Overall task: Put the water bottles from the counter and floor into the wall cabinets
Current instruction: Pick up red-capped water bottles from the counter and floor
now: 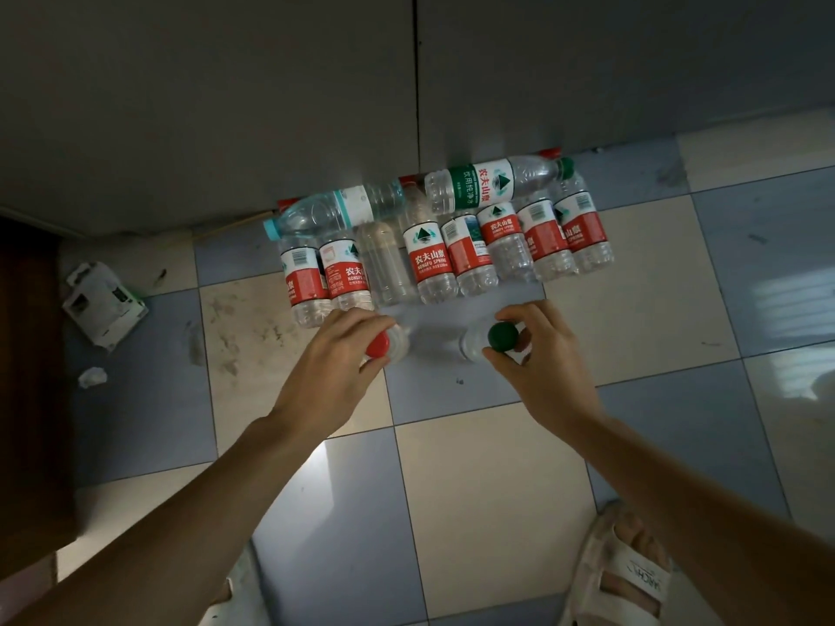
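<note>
1. The floor (474,481) is a checkerboard of grey-blue and cream tiles.
2. The left hand's bottle has a red cap (377,344); the right hand's has a dark green cap (503,337).
3. The row of bottles (431,264) is clear with red-and-white labels.
4. One bottle on top (488,183) has a green-and-white label and green cap.
5. Another on top (330,210) has a pale blue cap.
6. The sandal (632,576) is white.

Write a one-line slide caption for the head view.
Left hand grips a red-capped bottle, right hand a green-capped bottle, before the bottle row on the tiled floor.
</note>
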### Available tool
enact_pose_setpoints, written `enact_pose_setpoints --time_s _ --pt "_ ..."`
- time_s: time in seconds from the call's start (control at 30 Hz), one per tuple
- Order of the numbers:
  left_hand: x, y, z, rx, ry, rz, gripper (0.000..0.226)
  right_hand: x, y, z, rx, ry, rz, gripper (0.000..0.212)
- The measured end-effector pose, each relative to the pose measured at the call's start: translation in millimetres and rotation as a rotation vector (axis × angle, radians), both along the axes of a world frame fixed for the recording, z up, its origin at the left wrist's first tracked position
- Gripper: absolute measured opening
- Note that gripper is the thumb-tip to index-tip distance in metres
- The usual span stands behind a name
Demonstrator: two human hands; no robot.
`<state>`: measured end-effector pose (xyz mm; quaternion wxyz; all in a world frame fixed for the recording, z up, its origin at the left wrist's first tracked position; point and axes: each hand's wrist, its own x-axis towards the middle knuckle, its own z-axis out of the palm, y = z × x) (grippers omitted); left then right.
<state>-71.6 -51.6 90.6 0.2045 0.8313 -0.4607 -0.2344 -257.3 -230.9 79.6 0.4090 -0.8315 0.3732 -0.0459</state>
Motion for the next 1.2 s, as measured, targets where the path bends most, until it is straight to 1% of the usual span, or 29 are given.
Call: enact_pose_setpoints --time_s 0.07,0.17,0.2,0.27,0.33,0.4,0.5,0.57,0.67,0.8,1.0,1.1,1.2 --pt "-5 1 -7 0.011 0.086 0.112 0.066 -5 0 -5 0.054 0.029 -0.047 0.056" --pt "-13 3 -26 -0.003 0.275 0.361 0.081 -13 1 -20 0.204 0.081 -0.158 0.085" --pt "-16 5 -35 -0.015 0.337 0.434 0.084 -16 2 -27 0.259 0.090 -0.189 0.091" --pt "-24 9 -52 -0.040 0.443 0.568 0.088 -20 5 -44 0.327 0.097 -0.234 0.097" --pt "-33 11 -70 -0.053 0.509 0.674 0.087 -19 10 -62 0.361 0.079 -0.275 0.096" --pt "-41 11 -86 -0.058 0.523 0.720 0.086 -15 17 -79 0.392 0.051 -0.287 0.094" --pt "-46 5 -105 -0.110 0.502 0.746 0.083 -8 27 -98 0.414 -0.034 -0.329 0.081" --pt "-45 1 -116 -0.160 0.495 0.774 0.077 -4 29 -107 0.379 -0.103 -0.376 0.070" --pt "-42 -4 -127 -0.210 0.507 0.794 0.072 0 28 -119 0.344 -0.135 -0.395 0.059" --pt "-42 -6 -129 -0.234 0.497 0.789 0.069 5 31 -121 0.340 -0.152 -0.414 0.052" --pt "-45 -5 -99 -0.224 0.536 0.800 0.068 4 33 -90 0.356 -0.148 -0.409 0.053" --pt "-44 -8 -62 -0.213 0.532 0.777 0.068 6 32 -52 0.354 -0.138 -0.361 0.057" --pt "-38 -13 -12 -0.226 0.540 0.768 0.068 11 29 -3 0.365 -0.144 -0.321 0.056"
